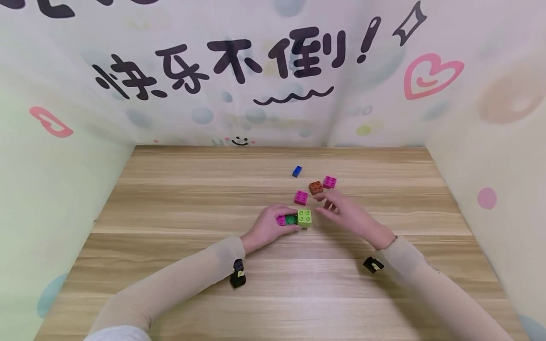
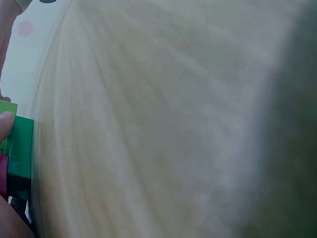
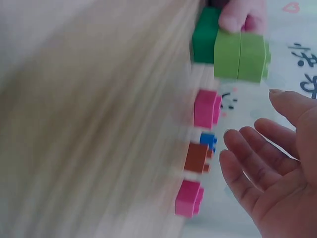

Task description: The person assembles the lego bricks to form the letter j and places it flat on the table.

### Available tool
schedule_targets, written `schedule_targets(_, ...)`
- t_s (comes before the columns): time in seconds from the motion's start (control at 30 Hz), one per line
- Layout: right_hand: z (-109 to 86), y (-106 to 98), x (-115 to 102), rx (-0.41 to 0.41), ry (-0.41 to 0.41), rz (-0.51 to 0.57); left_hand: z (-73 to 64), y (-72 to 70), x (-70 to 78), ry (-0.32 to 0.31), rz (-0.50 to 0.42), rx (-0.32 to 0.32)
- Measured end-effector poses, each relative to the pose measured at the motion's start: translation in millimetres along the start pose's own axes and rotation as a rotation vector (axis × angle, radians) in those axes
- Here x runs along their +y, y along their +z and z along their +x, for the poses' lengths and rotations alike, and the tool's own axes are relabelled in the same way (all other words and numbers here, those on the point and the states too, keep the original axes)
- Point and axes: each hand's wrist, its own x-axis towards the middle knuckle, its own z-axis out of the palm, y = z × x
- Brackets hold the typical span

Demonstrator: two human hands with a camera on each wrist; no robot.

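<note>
From my end: left grip [image 1: 268, 225] pinches the brick cluster [image 1: 304, 216] mid-desk [image 1: 149, 189], thumb near, fingers far, presumably steadying it while leaving studs uncovered. Right grip [image 1: 354, 217], fingers loosely parted, holds nothing, near the brown brick [image 1: 315, 187]. Far backdrop [image 1: 179, 118] reads "快乐不倒!"; no brick branding legible.

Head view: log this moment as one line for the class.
left hand: grips stack | right hand: holds nothing, near brown block | also on table: blue block, two pink blocks
</note>
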Motion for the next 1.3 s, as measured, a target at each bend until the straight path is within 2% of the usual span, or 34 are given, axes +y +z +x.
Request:
schedule_targets(0.2, 8.1, -13.0, 19.6, 0.062, 0.016, -0.005, 1.1, 1.1, -1.5, -0.004, -0.007, 0.0)
schedule_targets(0.53, 14.3, -17.8, 52.1, 0.146, 0.135, -0.022, 0.2, 0.9, -1.8, 0.003, -0.012, -0.001)
schedule_targets(0.97, 26.0, -14.6, 67.8, 0.104, 0.248, -0.006, 0.8, 0.2, -0.3, -0.003, 0.001, -0.005)
schedule_targets(1.3, 33.2, -12.8, 72.1, 0.061, 0.296, -0.029, 1.1, 1.5, -2.3, -0.007, -0.019, -0.002)
